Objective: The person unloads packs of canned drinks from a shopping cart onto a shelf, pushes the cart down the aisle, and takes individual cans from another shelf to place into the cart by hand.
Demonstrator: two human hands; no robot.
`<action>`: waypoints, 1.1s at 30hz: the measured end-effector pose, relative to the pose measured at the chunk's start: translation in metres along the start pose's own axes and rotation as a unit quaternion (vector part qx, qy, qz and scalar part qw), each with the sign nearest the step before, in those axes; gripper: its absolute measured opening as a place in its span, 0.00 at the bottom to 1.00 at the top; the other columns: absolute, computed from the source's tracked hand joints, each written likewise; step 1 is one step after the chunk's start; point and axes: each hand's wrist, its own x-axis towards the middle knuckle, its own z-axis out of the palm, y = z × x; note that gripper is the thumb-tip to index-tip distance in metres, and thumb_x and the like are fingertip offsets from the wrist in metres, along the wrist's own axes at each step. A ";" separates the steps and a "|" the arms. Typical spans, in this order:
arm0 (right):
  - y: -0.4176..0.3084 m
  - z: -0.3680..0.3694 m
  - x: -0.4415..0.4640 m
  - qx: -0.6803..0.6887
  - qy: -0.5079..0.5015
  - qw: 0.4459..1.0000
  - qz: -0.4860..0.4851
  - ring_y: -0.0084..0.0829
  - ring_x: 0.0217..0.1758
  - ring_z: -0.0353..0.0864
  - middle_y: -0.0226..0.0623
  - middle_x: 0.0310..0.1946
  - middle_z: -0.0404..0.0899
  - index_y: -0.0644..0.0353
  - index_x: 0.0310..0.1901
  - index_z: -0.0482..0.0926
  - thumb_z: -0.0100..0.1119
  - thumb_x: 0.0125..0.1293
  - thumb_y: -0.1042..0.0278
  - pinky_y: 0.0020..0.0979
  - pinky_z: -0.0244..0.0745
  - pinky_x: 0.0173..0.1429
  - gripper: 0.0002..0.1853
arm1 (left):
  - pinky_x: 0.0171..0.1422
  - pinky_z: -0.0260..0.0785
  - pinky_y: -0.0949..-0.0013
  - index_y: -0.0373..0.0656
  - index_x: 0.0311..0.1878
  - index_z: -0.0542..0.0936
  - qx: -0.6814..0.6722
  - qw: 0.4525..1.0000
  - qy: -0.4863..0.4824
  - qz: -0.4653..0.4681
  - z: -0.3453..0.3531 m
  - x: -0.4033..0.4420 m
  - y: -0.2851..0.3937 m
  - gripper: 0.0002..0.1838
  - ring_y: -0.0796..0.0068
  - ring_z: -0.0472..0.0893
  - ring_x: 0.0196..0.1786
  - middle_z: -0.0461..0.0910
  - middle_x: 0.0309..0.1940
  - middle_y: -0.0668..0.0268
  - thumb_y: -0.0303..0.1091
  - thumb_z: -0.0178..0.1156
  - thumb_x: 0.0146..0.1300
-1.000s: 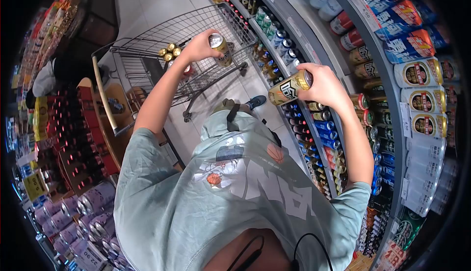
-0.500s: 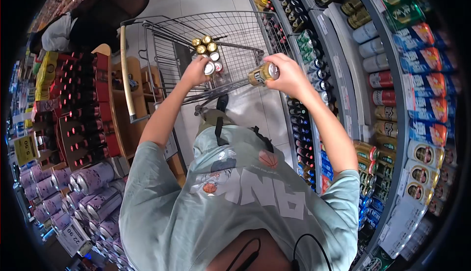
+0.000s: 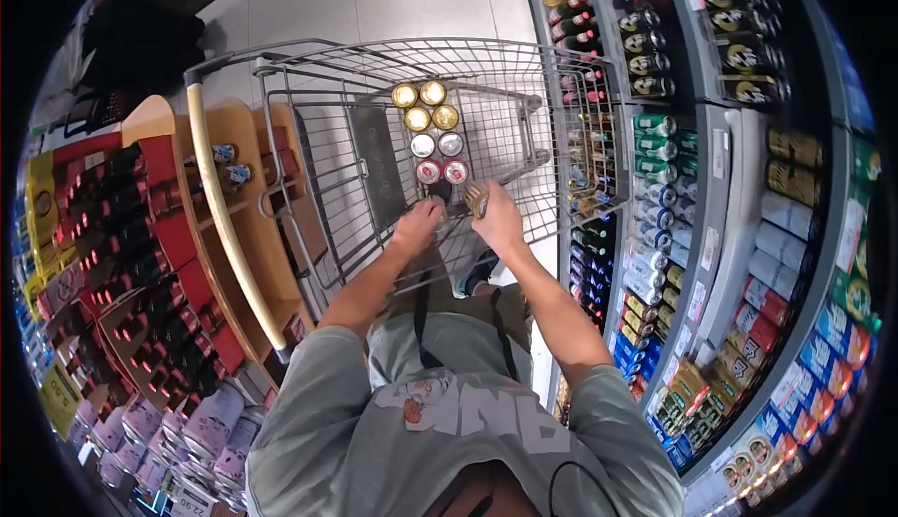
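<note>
A wire shopping cart (image 3: 309, 124) stands in front of me. Inside it, several cans stand in two columns: gold-topped cans (image 3: 417, 118) at the far end, silver-topped ones (image 3: 450, 144) nearer, and two red-rimmed cans (image 3: 428, 172) nearest me. My left hand (image 3: 419, 226) is low in the cart, just below the red-rimmed cans, its fingers closed round a can that is mostly hidden. Beside it on the right, my right hand (image 3: 499, 223) grips a gold can (image 3: 477, 201), tilted, close to the right-hand red-rimmed can.
Shelves of cans and bottles (image 3: 716, 208) run along the right. At the left are a wooden rack (image 3: 248, 236), red crates of bottles (image 3: 178, 227) and stacked purple cans (image 3: 213, 419). The cart's pale handle (image 3: 220, 203) lies left of my arms.
Both hands have moved down into the cart and closer together, the right one bringing its gold can leftward from the shelf side. The cart now sits more centrally in view.
</note>
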 end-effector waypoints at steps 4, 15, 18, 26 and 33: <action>0.021 0.062 0.030 -0.049 -0.051 0.995 0.068 0.53 0.55 0.82 0.49 0.55 0.79 0.60 0.60 0.72 0.74 0.49 0.72 0.46 0.80 0.57 0.34 | 0.54 0.81 0.58 0.45 0.58 0.73 -0.004 0.996 0.089 0.021 0.029 0.011 -0.008 0.28 0.58 0.76 0.62 0.73 0.57 0.64 0.20 0.62 0.50; 0.039 0.145 0.051 -0.029 -0.052 0.972 0.226 0.53 0.58 0.82 0.50 0.55 0.81 0.58 0.61 0.70 0.80 0.46 0.67 0.47 0.79 0.60 0.39 | 0.54 0.81 0.58 0.43 0.56 0.75 -0.060 0.988 0.111 -0.083 0.058 0.032 -0.027 0.24 0.55 0.76 0.60 0.74 0.57 0.61 0.22 0.62 0.53; 0.044 0.153 0.057 -0.012 -0.023 0.974 0.226 0.52 0.57 0.82 0.51 0.53 0.82 0.61 0.59 0.72 0.81 0.45 0.67 0.46 0.78 0.60 0.38 | 0.55 0.80 0.57 0.43 0.56 0.75 -0.046 0.980 0.156 -0.111 0.066 0.037 -0.025 0.23 0.55 0.76 0.59 0.74 0.57 0.60 0.23 0.61 0.56; 0.032 0.152 0.060 -0.001 0.000 0.971 0.238 0.51 0.57 0.82 0.51 0.52 0.82 0.62 0.59 0.72 0.80 0.45 0.67 0.46 0.78 0.59 0.38 | 0.62 0.74 0.56 0.40 0.59 0.75 -0.044 0.972 0.208 -0.095 0.059 0.040 -0.026 0.23 0.54 0.77 0.58 0.75 0.55 0.59 0.23 0.60 0.57; 0.035 0.153 0.058 0.003 0.018 0.974 0.226 0.52 0.58 0.82 0.51 0.54 0.82 0.62 0.61 0.71 0.79 0.46 0.66 0.46 0.78 0.60 0.39 | 0.62 0.75 0.55 0.39 0.58 0.75 -0.072 0.968 0.213 -0.112 0.065 0.037 -0.027 0.26 0.51 0.76 0.60 0.75 0.58 0.57 0.19 0.62 0.53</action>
